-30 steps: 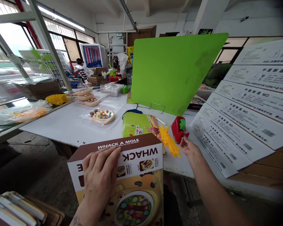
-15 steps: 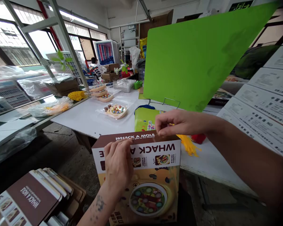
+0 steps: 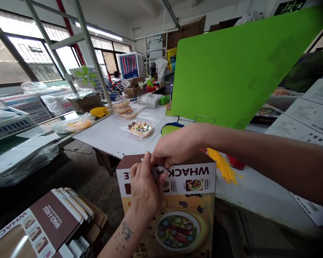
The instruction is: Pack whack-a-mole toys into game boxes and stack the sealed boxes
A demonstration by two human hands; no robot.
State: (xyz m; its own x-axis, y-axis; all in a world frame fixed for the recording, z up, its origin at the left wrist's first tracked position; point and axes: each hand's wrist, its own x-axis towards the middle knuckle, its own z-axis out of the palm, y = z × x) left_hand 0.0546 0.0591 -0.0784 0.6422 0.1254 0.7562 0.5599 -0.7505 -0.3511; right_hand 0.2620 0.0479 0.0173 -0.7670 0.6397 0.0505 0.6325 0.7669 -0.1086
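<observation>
A printed "Whack a Mole" box [image 3: 185, 204] stands upright before me, its brown top level with the table edge and its lettering upside down. My left hand [image 3: 146, 190] grips the upper front edge of this box, fingers bent at the top and thumb over the white band. Against the same edge, my right hand [image 3: 174, 145] is closed, its curled fingers meeting the left fingertips; whatever they may pinch is hidden. Behind the right wrist, a green printed item with a dark blue rim [image 3: 165, 129] shows in part.
Flat brown-and-white cartons [image 3: 54, 218] are stacked at lower left. On the white table [image 3: 97, 138] are a clear-packed toy [image 3: 140, 128], yellow netting [image 3: 224, 166] and a red item [image 3: 235, 163]. A big green board [image 3: 226, 75] rises behind; white printed cartons [image 3: 298, 125] stand right.
My right hand has moved left along the box top and down to my left fingers. My left fingers have bent up at the edge. The view has shifted slightly left.
</observation>
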